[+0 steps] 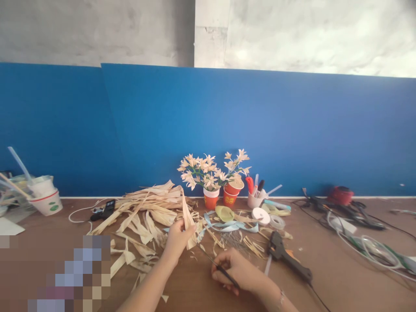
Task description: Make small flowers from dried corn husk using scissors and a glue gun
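Observation:
In the head view, my left hand [178,239] pinches a long, pale dried corn husk [186,210], held upright above the table. My right hand [234,269] is closed around a slim dark pointed tool [222,271], whose tip points up and left toward the husk's lower end. Whether it is tweezers or a pen-like tool I cannot tell. Left of my left hand spreads a heap of dried husks [152,203]. Pale husk flowers on green stems [204,169] stand in red paper cups [211,200] behind my hands.
A black glue gun [287,255] with its cord lies right of my right hand. Blue ribbon [232,226], a white roll [260,216] and thin wires [231,238] lie ahead. Cables [367,247] sprawl at right; a white cup [48,203] stands at left. A blue partition [260,121] borders the table.

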Motion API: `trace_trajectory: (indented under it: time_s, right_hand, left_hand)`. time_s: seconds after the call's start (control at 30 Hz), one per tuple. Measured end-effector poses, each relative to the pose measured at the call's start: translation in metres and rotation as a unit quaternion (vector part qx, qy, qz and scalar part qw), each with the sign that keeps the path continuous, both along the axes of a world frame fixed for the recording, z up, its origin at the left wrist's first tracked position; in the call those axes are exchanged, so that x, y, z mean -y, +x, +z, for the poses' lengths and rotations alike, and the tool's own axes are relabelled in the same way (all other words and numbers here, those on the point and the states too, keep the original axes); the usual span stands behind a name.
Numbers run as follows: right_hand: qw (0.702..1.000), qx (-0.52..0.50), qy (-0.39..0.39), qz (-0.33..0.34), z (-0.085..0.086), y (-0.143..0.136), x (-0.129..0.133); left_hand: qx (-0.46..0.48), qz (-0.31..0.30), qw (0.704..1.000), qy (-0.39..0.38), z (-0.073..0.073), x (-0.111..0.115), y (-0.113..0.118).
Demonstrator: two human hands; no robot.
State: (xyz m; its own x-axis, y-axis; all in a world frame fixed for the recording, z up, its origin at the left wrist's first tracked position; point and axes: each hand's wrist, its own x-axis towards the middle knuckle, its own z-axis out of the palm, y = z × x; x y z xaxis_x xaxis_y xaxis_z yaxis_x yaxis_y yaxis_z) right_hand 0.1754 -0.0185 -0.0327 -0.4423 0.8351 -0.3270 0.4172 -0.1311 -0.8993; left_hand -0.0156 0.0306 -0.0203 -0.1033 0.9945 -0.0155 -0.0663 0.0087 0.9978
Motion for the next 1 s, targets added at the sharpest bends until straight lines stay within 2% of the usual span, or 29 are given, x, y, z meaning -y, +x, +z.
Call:
trace_trajectory:
  time_s: [0.43,0.63,0.8,1.0]
  right_hand:
    - [1.000,0.009,0.015,-0.001,0.0051,-0.0003,-0.0007]
    - [1.000,0.009,0.018,-0.011,0.0043,-0.0016,-0.0014]
    - [1.000,-0.002,0.021,-0.023,0.0072,-0.0033,0.0002]
    - [0.999,0.006,0.022,-0.034,0.0091,-0.0041,0.0007]
  left_hand:
    - [0.005,-0.006,1.000,-0.001,0.0010,0.0006,0.0005]
    - [0.049,0.002,0.999,-0.005,0.0016,0.0000,0.0017]
    - [0.074,0.028,0.997,-0.011,0.0027,0.0018,0.0039]
    - [0.080,0.055,0.995,0.005,-0.0048,0.0013,0.0058]
